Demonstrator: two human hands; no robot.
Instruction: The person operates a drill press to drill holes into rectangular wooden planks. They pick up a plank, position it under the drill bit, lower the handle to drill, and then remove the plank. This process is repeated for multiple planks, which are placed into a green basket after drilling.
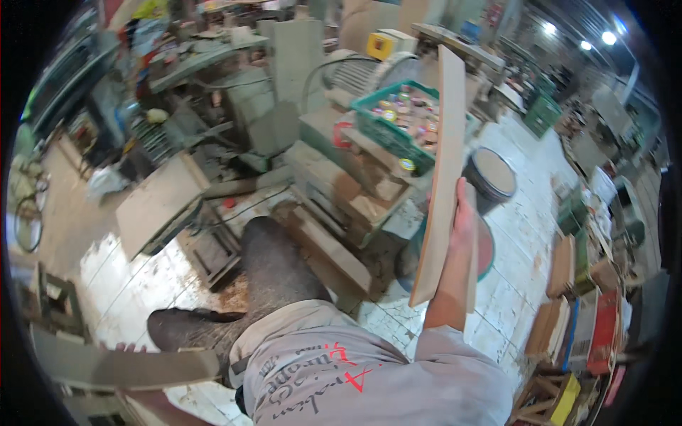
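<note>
My right hand [463, 216] grips a long, pale wooden board [449, 121], which stands nearly upright and tilted in front of me. A second narrow strip of wood [472, 291] shows beside my right forearm; I cannot tell if the same hand holds it. Low on the left, another wooden board [121, 369], slightly curved, is in my left hand [130, 348]. Only its fingertips show over the far edge, and the board covers the rest of the hand. This board's right end lies close to my leg.
Beyond the long board sits a green crate [369, 122] of small colourful items on a dusty machine. A dark bucket [491, 177] stands on the tiled floor to the right. A tilted machine table [160, 202] is at the left. Stacked wood pieces [550, 326] line the right side.
</note>
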